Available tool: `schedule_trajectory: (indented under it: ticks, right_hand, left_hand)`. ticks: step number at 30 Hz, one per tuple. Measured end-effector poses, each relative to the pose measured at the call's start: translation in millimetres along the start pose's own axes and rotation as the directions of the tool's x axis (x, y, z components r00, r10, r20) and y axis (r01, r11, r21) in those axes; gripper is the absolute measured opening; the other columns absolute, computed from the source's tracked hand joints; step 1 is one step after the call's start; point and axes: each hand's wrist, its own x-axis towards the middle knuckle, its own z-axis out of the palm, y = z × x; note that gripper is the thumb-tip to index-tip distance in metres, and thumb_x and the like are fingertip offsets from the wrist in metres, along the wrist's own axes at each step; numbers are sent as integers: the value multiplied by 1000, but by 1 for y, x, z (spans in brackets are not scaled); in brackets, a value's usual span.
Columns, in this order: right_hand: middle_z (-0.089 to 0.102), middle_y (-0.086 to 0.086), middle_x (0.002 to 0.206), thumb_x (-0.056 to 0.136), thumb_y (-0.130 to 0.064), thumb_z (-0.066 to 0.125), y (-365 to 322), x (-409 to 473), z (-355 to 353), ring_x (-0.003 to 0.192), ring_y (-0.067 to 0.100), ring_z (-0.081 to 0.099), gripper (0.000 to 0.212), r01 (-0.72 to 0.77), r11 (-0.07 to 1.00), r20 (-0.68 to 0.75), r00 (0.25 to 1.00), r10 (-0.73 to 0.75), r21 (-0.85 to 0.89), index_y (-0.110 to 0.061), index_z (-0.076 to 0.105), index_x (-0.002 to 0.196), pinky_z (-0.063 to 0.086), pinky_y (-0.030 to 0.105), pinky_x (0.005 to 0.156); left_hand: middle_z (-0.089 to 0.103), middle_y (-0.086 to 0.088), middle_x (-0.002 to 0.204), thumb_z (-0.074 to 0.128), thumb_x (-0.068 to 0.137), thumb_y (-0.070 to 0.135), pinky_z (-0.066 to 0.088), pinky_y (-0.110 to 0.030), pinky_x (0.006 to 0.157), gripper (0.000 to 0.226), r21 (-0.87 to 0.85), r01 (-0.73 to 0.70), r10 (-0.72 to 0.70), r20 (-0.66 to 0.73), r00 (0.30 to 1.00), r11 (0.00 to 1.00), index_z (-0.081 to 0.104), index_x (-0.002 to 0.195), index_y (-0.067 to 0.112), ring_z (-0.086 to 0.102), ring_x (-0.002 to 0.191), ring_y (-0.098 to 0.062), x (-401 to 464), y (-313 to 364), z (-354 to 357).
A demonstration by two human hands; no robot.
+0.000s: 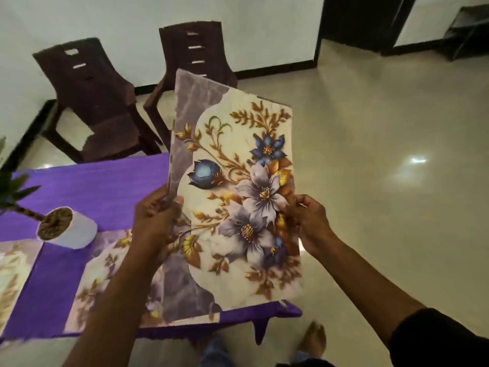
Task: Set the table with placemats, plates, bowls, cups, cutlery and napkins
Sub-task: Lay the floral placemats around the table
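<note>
A: Why is the mat (pixel 235 186) up off the bench (pixel 105 186)?

B: Both hands pinch it, left grip (pixel 156 215) and right grip (pixel 307 221) clamped on opposite edges, probably fanning a second mat behind. It's thin, stiff, glossy, floral. Below the left grip another mat (pixel 105 274) lies flat, near the pot (pixel 68 229).
</note>
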Motion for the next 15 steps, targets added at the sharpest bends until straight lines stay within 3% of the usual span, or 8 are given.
schedule_trajectory:
  ticks: [3, 5, 8, 12, 15]
  right_hand:
    - [66, 19, 88, 84, -2, 80, -17, 14, -19, 77, 28, 61, 19, -32, 999, 46, 998, 32, -6, -3, 65, 96, 58, 34, 63]
    - [70, 17, 84, 87, 0, 76, -27, 24, -31, 73, 27, 64, 13, -39, 999, 82, 996, 40, -18, 0, 66, 96, 59, 33, 62]
    - [77, 11, 87, 91, -1, 71, -39, 44, -45, 72, 21, 70, 8, -13, 996, 123, 992, 24, -89, -2, 73, 99, 62, 33, 66]
    - [78, 4, 89, 95, -4, 68, -51, 81, -58, 73, 15, 73, 13, 61, 966, 181, 983, -15, -252, -11, 74, 105, 59, 29, 62]
    - [80, 4, 101, 97, -14, 69, -60, 112, -65, 89, 21, 76, 17, 117, 909, 202, 979, -37, -400, -14, 74, 113, 62, 34, 74]
  left_hand:
    - [76, 2, 75, 61, 101, 4, 49, -19, 47, 21, -10, 41, -42, -85, 995, 999, 72, 117, 10, 62, 49, -5, -10, -9, 21]
    - [80, -5, 98, 62, 103, 17, 60, -33, 61, 24, 53, 53, -48, -97, 994, 997, 71, 126, 17, 75, 73, -16, -11, -15, 30]
    - [77, -5, 119, 53, 107, 30, 63, -34, 69, 32, 54, 54, -47, -133, 990, 997, 66, 135, 23, 77, 97, -20, -10, -23, 44]
    - [76, -7, 121, 52, 108, 23, 65, -38, 70, 34, 38, 31, -23, -199, 980, 999, 63, 139, 22, 77, 101, -26, 4, -44, 59]
    - [76, -6, 120, 56, 107, 19, 65, -39, 71, 31, 65, 13, 9, -330, 944, 998, 68, 135, 20, 75, 108, -26, 17, -59, 70]
